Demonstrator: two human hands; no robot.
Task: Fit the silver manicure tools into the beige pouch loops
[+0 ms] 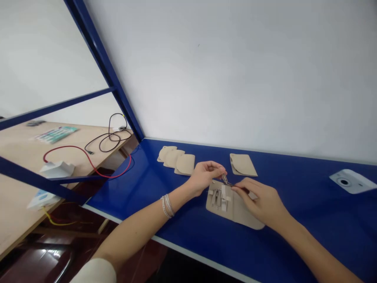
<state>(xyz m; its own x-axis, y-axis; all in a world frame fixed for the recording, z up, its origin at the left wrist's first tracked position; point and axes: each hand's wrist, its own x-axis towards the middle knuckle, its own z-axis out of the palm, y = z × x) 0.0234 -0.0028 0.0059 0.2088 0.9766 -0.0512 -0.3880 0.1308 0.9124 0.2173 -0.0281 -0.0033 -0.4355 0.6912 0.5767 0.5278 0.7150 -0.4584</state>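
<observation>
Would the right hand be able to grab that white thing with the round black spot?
Probably yes: nothing seems to stand between the right hand and the white thing on the blue table, though that hand looks busy with a small metal tool.

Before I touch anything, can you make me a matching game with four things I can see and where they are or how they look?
Things:
1. shiny metal tool
2. beige manicure case with tools inside
3. white camera
4. red cable

Places and states:
A. at the far right of the blue table
B. looping over the wooden table
C. lying open, lower than the fingertips
D. between the left hand and right hand

Right pairs: 1-D, 2-C, 3-A, 4-B
</observation>
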